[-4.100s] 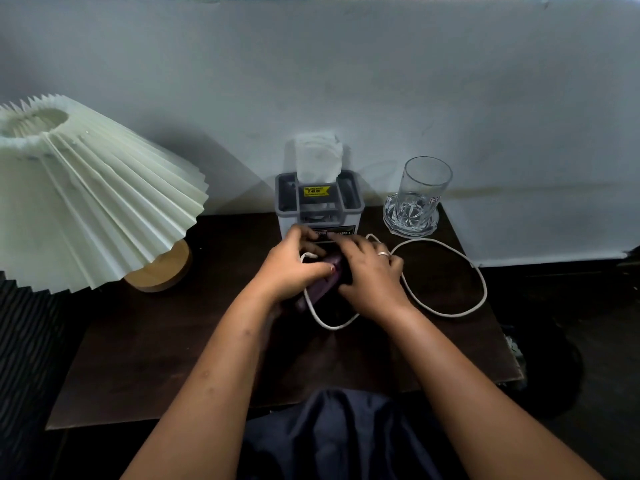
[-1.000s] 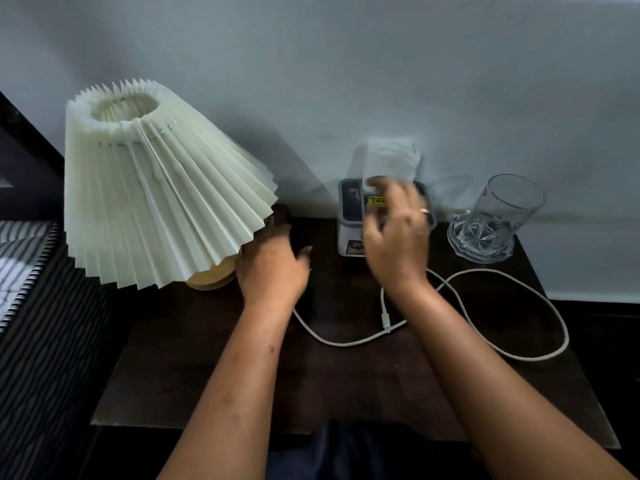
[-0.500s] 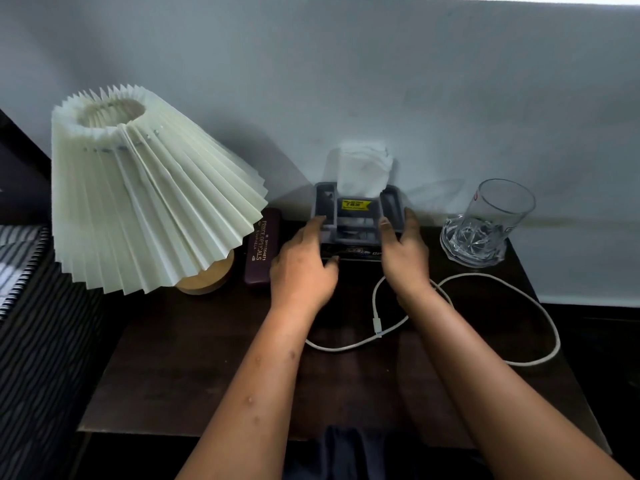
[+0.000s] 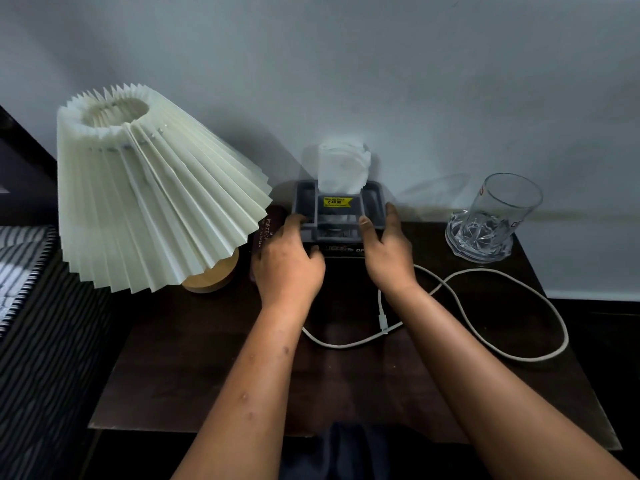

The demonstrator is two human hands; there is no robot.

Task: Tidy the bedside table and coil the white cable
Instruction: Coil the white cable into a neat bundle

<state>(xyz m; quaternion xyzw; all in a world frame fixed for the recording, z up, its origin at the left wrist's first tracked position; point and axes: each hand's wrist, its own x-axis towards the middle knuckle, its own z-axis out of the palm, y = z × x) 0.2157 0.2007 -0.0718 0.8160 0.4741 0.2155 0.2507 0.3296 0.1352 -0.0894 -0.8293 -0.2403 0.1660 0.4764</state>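
While the tissue box [image 4: 337,216] is clasped from both sides, the scene is set out thus:
Left hand [image 4: 289,263]: fingers curled on the box's left edge.
Right hand [image 4: 388,252]: fingers pressed to its right edge.
White cable [image 4: 485,313]: laid uncoiled in loose loops on the worktop's right half.
Worktop [image 4: 207,358]: dark wood, backed by a pale wall [image 4: 415,81].
Also carried: pleated lamp [image 4: 152,192], glass [image 4: 491,220], dark case [image 4: 265,233].

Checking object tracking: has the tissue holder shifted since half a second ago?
Cannot tell: the tissue holder sits similarly between lamp and glass; the camera moved.
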